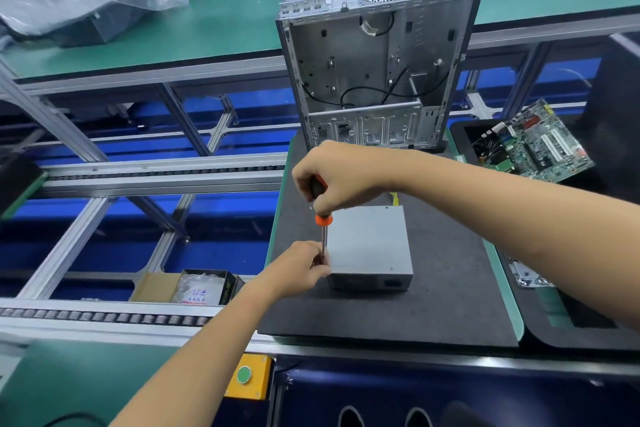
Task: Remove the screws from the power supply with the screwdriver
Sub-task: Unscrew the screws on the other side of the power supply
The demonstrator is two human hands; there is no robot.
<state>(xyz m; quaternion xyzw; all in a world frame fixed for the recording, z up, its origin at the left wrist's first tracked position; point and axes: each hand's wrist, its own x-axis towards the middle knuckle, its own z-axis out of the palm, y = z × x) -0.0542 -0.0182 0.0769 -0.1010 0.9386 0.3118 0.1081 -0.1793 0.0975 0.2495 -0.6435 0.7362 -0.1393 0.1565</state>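
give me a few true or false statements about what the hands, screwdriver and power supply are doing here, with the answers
1. The right hand grips the handle of the screwdriver from above. True.
2. The screwdriver lies flat on the mat. False: it stands nearly upright, tip down at the near left corner of the power supply.
3. The left hand pinches the screwdriver's shaft near the tip. True.
4. The power supply sits inside the computer case. False: it rests on the dark mat, in front of the open case.
5. A circuit board lies to the right of the case. True.
6. The case is closed with a side panel. False: its side is open, showing cables inside.
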